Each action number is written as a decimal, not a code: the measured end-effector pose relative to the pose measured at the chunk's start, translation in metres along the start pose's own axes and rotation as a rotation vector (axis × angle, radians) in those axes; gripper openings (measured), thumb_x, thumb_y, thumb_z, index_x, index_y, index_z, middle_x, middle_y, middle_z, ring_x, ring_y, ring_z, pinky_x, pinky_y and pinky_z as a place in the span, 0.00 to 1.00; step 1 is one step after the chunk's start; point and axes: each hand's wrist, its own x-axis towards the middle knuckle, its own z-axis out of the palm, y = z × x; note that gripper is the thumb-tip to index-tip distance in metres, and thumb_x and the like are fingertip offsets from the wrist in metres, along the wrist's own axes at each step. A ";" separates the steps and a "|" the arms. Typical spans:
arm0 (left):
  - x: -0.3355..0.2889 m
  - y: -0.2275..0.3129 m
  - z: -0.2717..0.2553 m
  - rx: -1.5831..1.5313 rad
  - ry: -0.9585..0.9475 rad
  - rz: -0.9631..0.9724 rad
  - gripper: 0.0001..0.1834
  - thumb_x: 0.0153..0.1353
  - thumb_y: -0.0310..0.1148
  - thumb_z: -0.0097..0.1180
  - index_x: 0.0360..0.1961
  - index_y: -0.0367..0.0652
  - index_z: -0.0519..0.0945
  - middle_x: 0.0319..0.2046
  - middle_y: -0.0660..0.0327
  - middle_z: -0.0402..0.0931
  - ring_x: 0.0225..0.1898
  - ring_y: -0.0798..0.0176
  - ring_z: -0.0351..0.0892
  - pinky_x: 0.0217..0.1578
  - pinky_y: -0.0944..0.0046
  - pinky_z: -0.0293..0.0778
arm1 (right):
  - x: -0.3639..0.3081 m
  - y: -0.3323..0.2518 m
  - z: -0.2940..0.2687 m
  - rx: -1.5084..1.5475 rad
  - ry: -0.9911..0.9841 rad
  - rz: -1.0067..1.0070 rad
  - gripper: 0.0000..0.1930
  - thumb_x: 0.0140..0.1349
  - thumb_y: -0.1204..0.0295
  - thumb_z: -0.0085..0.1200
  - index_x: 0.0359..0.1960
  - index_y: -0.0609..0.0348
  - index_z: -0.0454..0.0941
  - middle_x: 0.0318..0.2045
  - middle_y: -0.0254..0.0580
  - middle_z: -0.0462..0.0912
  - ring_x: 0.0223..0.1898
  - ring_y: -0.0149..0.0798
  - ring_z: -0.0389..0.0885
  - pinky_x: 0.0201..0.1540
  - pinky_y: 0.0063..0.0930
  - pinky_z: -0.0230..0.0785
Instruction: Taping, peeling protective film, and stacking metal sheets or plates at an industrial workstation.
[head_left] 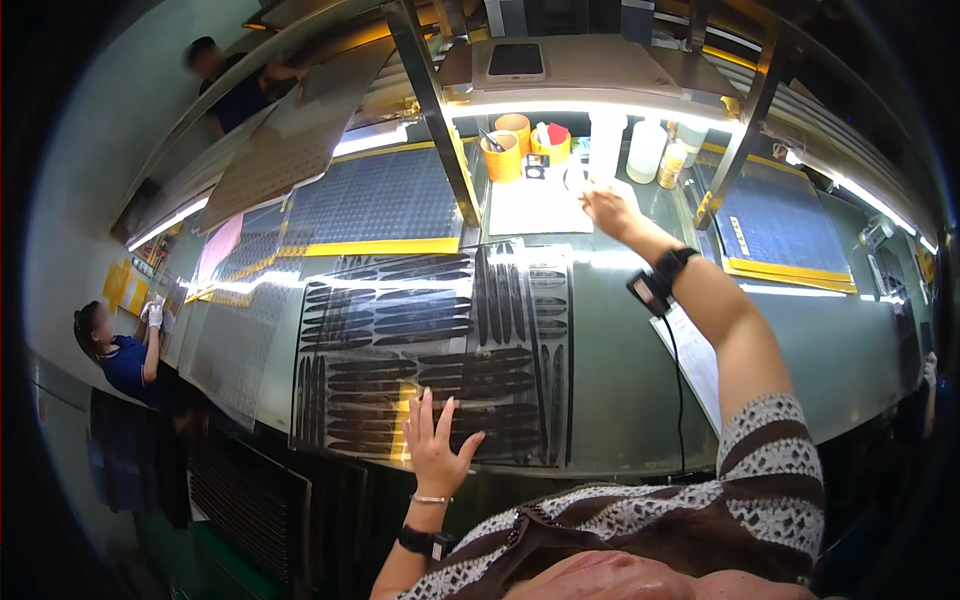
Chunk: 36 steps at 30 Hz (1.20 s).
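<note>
My left hand (436, 445) lies with its fingers spread on the near edge of a clear sheet (420, 345) bearing rows of long dark leaf-like shapes. A yellow strip (405, 410) shows beside its fingers. My right hand (612, 208) reaches to the back of the table under the bright lamp, its fingers drawn together. Close to its fingertips is a small ring-like thing (575, 178), and a white cylindrical container (606, 145) stands just behind. Glare hides what the right fingers hold, if anything. A white paper (535, 208) lies left of that hand.
Orange cups (500, 158) and a translucent bottle (646, 152) stand along the back. Above is a shelf with a phone (516, 61). Metal posts (432, 110) rise beside it. Blue patterned sheets (380, 195) lie left. Papers (690, 360) lie right. A co-worker (125, 355) stands far left.
</note>
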 end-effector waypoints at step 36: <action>-0.002 0.027 -0.018 0.034 -0.160 -0.117 0.32 0.57 0.52 0.56 0.58 0.44 0.76 0.66 0.45 0.62 0.69 0.35 0.54 0.66 0.34 0.45 | 0.156 0.001 0.024 0.263 0.458 -0.225 0.09 0.67 0.70 0.48 0.40 0.60 0.79 0.39 0.47 0.81 0.42 0.48 0.80 0.48 0.34 0.72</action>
